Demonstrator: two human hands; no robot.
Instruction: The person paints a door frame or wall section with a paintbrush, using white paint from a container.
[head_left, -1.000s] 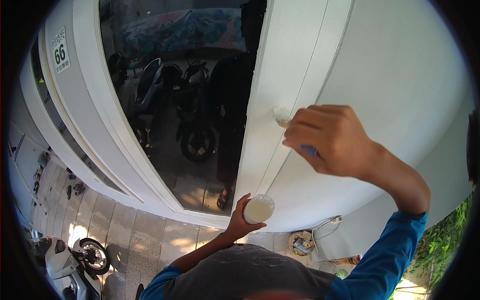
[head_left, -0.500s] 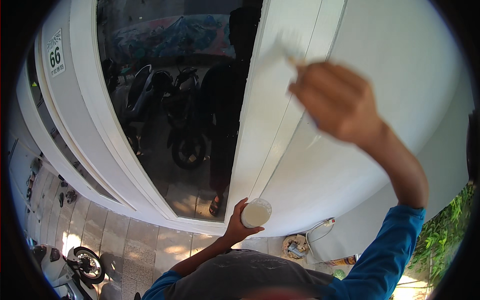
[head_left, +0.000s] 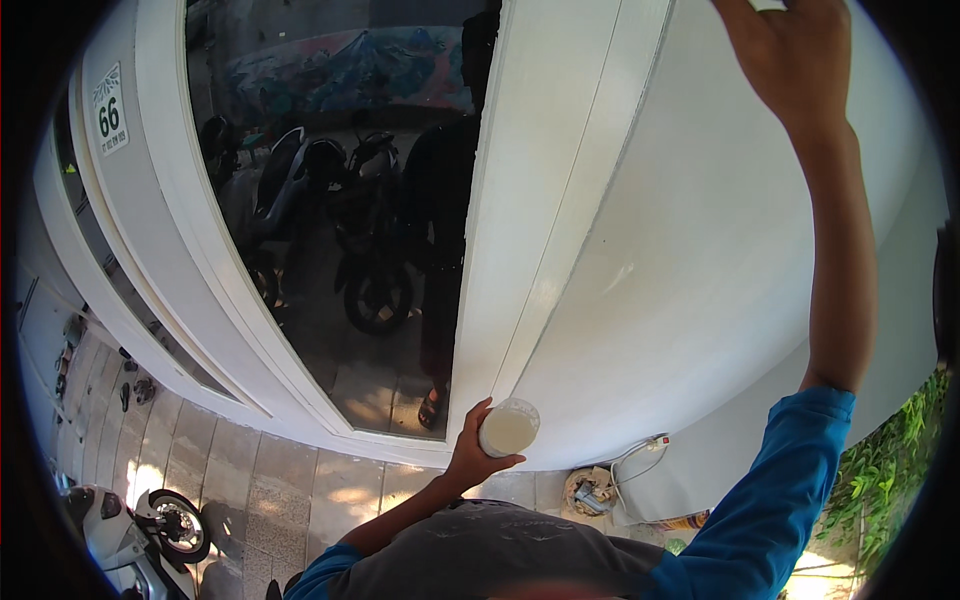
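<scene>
My left hand [head_left: 474, 452] is wrapped round a clear plastic cup [head_left: 509, 428] of whitish, paint-like liquid, held low in front of my body by the foot of the door frame. High at the upper right, my right hand [head_left: 795, 62] is raised before the smooth pale wall [head_left: 720, 230], with its fingers partly cut off by the picture's top edge. They look curled; the paintbrush they gripped a moment ago is out of the picture. Between the dark glass pane [head_left: 330, 230] and the wall runs the white door frame [head_left: 540, 200].
A motorbike [head_left: 140, 540] stands on the paving [head_left: 280, 490] at the lower left. By the wall's foot lie a round container of odds and ends [head_left: 590, 492] and a white cable with a power socket [head_left: 655, 441]. Green plants [head_left: 890, 460] grow at the right. Shoes [head_left: 135, 392] lie far left.
My right hand has moved up and to the right, away from the white frame, and the blurred paintbrush has left the picture. My left hand with the cup has barely moved.
</scene>
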